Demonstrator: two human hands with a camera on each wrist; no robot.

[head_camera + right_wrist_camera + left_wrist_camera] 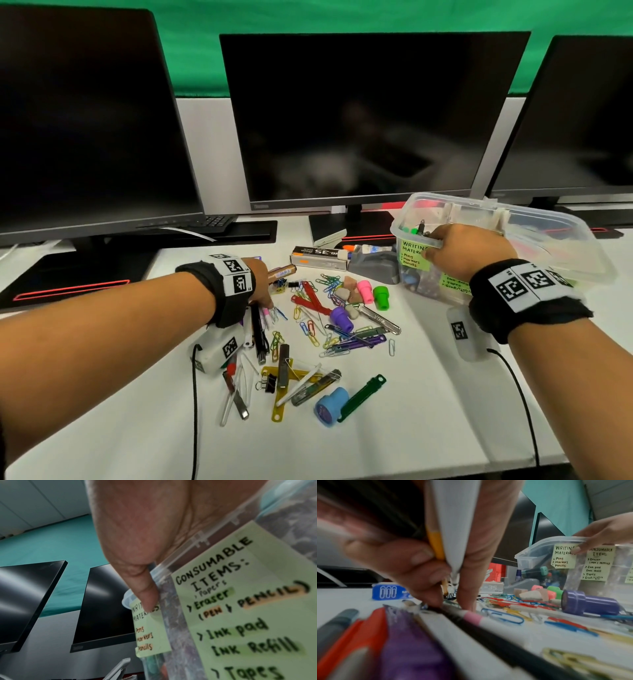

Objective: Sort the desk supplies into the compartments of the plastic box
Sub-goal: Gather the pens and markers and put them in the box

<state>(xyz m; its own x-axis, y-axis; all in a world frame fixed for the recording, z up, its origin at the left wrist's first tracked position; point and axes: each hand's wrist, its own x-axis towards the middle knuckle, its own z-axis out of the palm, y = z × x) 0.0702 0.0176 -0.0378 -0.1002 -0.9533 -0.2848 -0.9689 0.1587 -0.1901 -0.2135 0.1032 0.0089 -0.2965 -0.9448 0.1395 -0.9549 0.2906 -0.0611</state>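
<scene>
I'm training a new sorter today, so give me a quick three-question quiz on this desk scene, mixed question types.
1. True or false: the right hand holds the clear plastic compartment box by its rim.
2. Which label does the right thumb partly cover: A) the green Writing Materials note, B) the green Consumable Items note?
3. Fill in: the left hand, already holding a yellow pencil, reaches down to a black pen with a ____ band.

Key: 1 true; 2 A; 3 pink.
</scene>
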